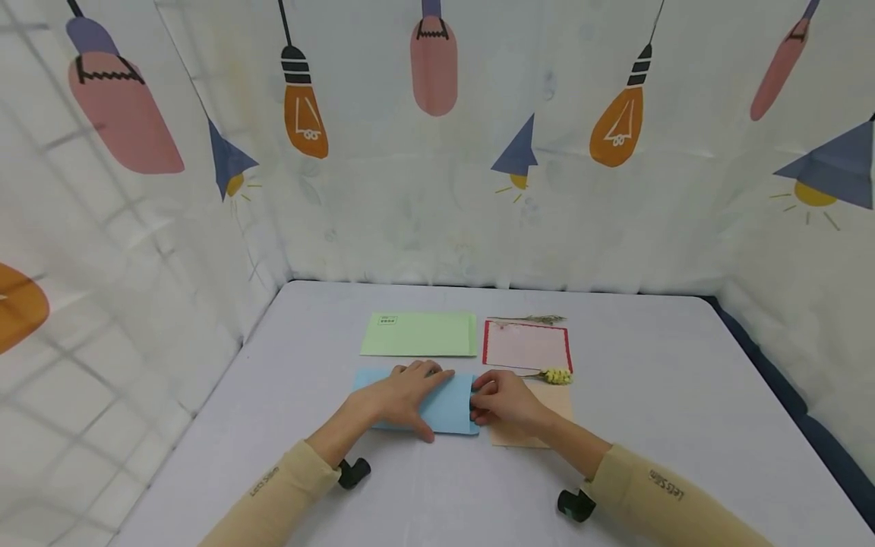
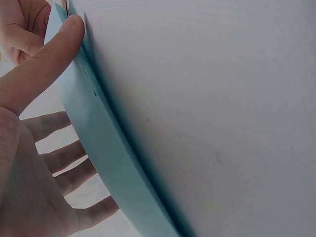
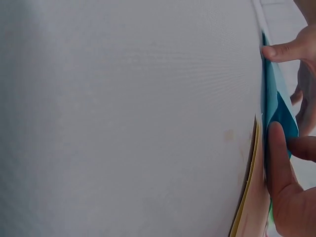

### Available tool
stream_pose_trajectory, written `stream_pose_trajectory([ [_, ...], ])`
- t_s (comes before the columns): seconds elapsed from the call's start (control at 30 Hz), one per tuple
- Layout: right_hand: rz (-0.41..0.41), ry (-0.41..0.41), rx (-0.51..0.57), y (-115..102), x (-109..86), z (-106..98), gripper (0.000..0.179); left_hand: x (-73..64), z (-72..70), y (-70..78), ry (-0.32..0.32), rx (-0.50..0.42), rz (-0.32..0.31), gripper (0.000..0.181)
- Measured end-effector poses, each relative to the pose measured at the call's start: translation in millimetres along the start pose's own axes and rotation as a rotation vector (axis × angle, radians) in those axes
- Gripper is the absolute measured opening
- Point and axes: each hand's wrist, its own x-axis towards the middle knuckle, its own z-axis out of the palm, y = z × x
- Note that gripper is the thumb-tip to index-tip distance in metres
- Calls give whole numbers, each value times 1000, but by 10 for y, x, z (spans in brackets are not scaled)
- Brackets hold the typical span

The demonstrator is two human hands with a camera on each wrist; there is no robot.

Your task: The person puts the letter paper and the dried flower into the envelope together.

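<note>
A light blue envelope (image 1: 447, 406) lies on the table before me, its open end to the right. Across its middle rests my left hand (image 1: 403, 395), fingers spread and the thumb at the near edge. My right hand (image 1: 506, 403) pinches the envelope's right end between thumb and fingers. In the right wrist view that end of the blue envelope (image 3: 285, 116) gapes, with the darker inside showing. Partly under my right hand and forearm is a peach-coloured envelope or sheet (image 1: 507, 438); which of the two I cannot tell.
Behind the blue envelope lies a green envelope (image 1: 420, 334). To its right is a pale pink card with a red border (image 1: 526, 346). A yellow flower sprig (image 1: 557, 376) lies at the card's near edge, a thin dried sprig (image 1: 533, 319) at its far edge.
</note>
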Motion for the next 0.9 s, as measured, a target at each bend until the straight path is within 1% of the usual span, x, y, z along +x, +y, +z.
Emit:
stream_pose_trajectory([
  [0.13, 13, -3, 20, -15, 13, 7, 26, 9, 1, -16, 14, -1, 13, 105],
  [0.3, 15, -29, 29, -18, 35, 10, 27, 20, -5, -23, 23, -11, 19, 103],
  [0.4, 19, -42, 17, -7, 38, 11, 27, 21, -10, -18, 22, -19, 19, 103],
  [0.63, 35, -51, 30, 18, 18, 26, 32, 7, 19, -15, 15, -24, 13, 102],
  [0.9, 25, -52, 33, 18, 10, 31, 34, -5, 30, -15, 14, -12, 12, 103],
])
